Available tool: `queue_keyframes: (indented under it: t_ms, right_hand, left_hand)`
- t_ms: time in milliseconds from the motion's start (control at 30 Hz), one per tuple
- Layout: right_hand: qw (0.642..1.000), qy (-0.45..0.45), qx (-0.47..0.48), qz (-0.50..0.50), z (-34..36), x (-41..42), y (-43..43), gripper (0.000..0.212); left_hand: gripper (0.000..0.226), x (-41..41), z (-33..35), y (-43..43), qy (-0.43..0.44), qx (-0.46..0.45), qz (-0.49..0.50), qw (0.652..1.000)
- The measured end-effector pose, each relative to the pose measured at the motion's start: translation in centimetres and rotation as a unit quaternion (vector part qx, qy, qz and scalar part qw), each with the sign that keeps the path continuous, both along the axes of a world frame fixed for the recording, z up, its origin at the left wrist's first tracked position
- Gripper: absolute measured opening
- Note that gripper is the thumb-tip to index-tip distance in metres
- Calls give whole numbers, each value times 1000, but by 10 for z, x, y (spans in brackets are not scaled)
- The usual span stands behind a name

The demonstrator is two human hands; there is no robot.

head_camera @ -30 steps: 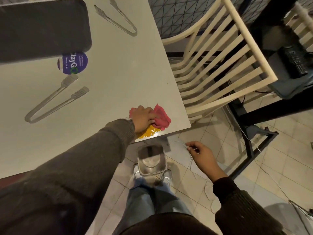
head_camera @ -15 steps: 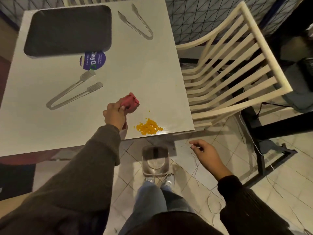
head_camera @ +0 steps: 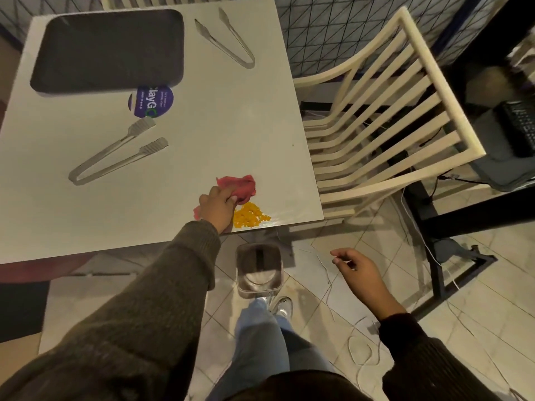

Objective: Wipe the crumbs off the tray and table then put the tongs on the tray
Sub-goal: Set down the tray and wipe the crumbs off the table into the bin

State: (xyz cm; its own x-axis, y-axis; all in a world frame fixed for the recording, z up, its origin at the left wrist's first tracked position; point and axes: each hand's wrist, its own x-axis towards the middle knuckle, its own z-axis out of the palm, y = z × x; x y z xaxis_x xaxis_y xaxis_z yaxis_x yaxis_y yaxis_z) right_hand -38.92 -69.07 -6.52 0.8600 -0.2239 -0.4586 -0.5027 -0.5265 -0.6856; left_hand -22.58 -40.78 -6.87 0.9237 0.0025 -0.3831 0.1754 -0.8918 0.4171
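Observation:
My left hand (head_camera: 217, 208) presses a crumpled red cloth (head_camera: 240, 188) onto the white table (head_camera: 220, 123) near its front right corner. A pile of yellow crumbs (head_camera: 249, 217) lies just right of that hand, close to the table edge. The dark tray (head_camera: 108, 50) sits at the far left of the table. One pair of metal tongs (head_camera: 115, 154) lies in front of the tray, another pair (head_camera: 227, 39) to the tray's right. My right hand (head_camera: 357, 269) hovers below table level over the floor, fingers loosely curled and holding nothing.
A clear bin (head_camera: 258, 270) stands on the tiled floor under the table's front edge, beneath the crumbs. A purple round sticker (head_camera: 152, 101) lies by the tray. A cream slatted chair (head_camera: 385, 117) stands right of the table. Thin cables trail on the floor.
My left hand lifted the cloth off the crumbs, swung left, and now has set it down again behind the pile. My right hand stayed beside the bin.

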Motion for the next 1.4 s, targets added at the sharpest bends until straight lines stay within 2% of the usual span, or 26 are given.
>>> queue_keyframes:
  t_ms: [400,567,667,967,1100,1200,1400]
  right_hand:
    - [1000,6,16,14,-3,11,18,18]
    - [999,9,18,25,-5,15,25,18]
    - [1000,9,14,25,-7,19,29,17]
    - [1000,1,4,-12,-7,26,43,17]
    - [998,3,11,-56,-2,18,47,17]
    - [997,8,-3,-77,-1,11,48,16]
    - [995,23,10,-100,-4,5,57,17]
  left_hand:
    - [35,-41,-4,-23,6,34,-71,997]
    - [32,-75,-7,-22,21,-73,-45,996]
    - [31,-87,-3,-19,0,-107,-18,994]
    - [34,22,22,-17,-72,-150,10,986]
    - [35,60,6,-34,-35,-99,-41,994]
    - [35,63,-1,-49,-11,-10,-132,991]
    - [34,26,2,-53,-34,47,-339,939]
